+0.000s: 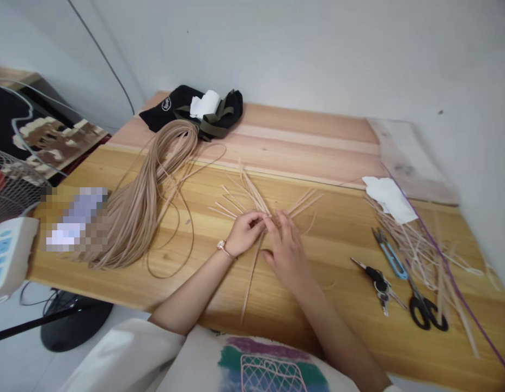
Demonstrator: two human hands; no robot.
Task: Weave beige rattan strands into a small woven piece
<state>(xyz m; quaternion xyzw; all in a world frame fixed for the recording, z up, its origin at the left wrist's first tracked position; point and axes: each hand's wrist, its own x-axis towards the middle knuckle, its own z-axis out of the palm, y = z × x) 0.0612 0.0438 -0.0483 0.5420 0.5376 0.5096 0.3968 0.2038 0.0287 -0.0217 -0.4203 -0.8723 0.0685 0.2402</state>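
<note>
Several thin cane strips (252, 204) lie splayed in a star on the wooden table (313, 155), crossing beneath my hands. My left hand (246, 233), with a watch on its wrist, pinches the strips at the crossing. My right hand (287, 253) rests beside it, its fingertips on the strips, and it hides part of the crossing. One long strip (250, 277) runs down toward the table's front edge. A long hank of pale cane (140, 207) lies to the left of my hands.
To the right lie black-handled scissors (424, 313), blue thread snips (389, 253), a small black tool (378, 283), and a heap of cut strips (424, 256) with white tissue (389, 198). A black bag (190, 111) sits at the back, and a power strip (11, 256) at left.
</note>
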